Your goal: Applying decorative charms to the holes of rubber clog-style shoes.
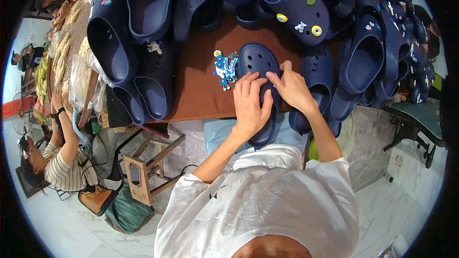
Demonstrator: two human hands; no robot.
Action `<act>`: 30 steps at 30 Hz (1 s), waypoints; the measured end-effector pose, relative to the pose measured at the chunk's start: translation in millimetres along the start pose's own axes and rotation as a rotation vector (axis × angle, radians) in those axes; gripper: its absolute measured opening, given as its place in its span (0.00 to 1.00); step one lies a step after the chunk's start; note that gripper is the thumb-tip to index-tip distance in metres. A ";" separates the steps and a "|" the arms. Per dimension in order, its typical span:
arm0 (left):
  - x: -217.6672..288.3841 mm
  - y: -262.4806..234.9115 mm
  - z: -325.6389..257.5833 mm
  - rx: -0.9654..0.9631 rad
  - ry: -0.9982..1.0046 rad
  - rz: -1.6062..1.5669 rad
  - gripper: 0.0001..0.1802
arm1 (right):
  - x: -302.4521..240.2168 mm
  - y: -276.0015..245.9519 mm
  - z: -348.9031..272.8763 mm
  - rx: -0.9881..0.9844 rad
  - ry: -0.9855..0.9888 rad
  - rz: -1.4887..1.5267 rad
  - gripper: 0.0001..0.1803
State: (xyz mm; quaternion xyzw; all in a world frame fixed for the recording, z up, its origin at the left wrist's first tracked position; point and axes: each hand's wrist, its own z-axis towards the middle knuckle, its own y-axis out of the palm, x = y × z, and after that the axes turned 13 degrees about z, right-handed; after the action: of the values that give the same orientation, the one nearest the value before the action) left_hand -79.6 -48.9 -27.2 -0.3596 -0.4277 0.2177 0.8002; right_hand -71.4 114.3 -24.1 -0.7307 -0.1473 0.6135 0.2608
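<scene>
A navy blue clog (258, 59) with round vent holes lies on the brown-covered table, its toe pointing away from me and its heel over the near edge. My left hand (251, 102) is closed on the clog's left side, with bent fingers at the back of its upper. From the right, my right hand (292, 86) grips the upper's edge, thumb on top. Whether a small piece sits under the fingertips is hidden. Left of the toe is a small cluster of colourful shoe charms (224, 69), blue, white and yellow. Close to my right hand stands another plain navy clog (316, 69).
Navy clogs with charms (299, 12) are piled along the far side and right. More clogs (109, 33) stand at left. A wooden stool (148, 167) is below the table's left. At far left, a person in a striped shirt (71, 169) reaches over another table. A chair (420, 119) stands right.
</scene>
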 end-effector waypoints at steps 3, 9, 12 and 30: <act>0.2 3.5 2.7 0.027 -0.018 -0.011 0.14 | -6.3 -3.0 -1.6 -0.022 0.065 0.049 0.26; -1.0 10.8 6.0 0.062 -0.012 0.018 0.11 | -12.7 -17.2 7.2 -0.202 0.365 0.241 0.24; -1.3 12.3 8.4 0.065 -0.004 0.019 0.10 | 5.7 -6.2 6.7 -0.107 0.121 0.061 0.19; -1.2 4.9 11.7 0.091 -0.010 0.041 0.08 | 1.2 -0.9 35.2 0.200 -0.244 0.105 0.08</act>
State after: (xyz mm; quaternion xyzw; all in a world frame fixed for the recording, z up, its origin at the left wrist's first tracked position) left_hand -90.3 -42.0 -27.2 -0.3304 -0.4139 0.2551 0.8090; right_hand -105.3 122.7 -28.4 -0.6277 -0.0777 0.7221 0.2802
